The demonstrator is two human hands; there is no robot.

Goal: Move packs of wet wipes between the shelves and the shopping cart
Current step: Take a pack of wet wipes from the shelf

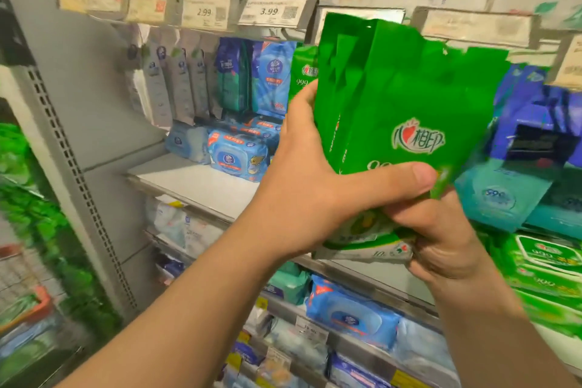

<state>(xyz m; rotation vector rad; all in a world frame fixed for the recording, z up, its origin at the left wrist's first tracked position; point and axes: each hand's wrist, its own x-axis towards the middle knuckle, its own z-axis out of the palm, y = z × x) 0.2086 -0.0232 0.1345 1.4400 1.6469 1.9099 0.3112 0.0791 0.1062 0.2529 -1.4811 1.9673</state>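
- The green wet wipe packs [406,98] are the landmark: a bunch of upright green packs held in front of the shelves, with a white logo on the front pack; how many are in the bunch cannot be told.
- The left hand [318,173] grips the bunch from its left side, thumb laid across the front pack low down, the other fingers hidden behind the packs.
- The right hand [441,239] holds the bunch from below, fingers curled round the bottom edges of the packs.
- Just behind the bunch's left edge, another green pack on the shelf [304,72] stands upright.
- Further left of the bunch, blue packs [271,72] stand on the same shelf [195,179], and a blue lidded pack [237,156] lies flat in front of them.
- Above and left of the bunch, price tags reading 2.99 [204,12] and 3.99 [271,11] sit on the shelf rail.
- Right of the bunch, teal packs [504,195] lie on the shelf, blurred.
- Below the bunch, a lower shelf carries more blue packs [349,312].
- Far to the lower left of the bunch, part of a wire cart [25,287] shows, blurred.
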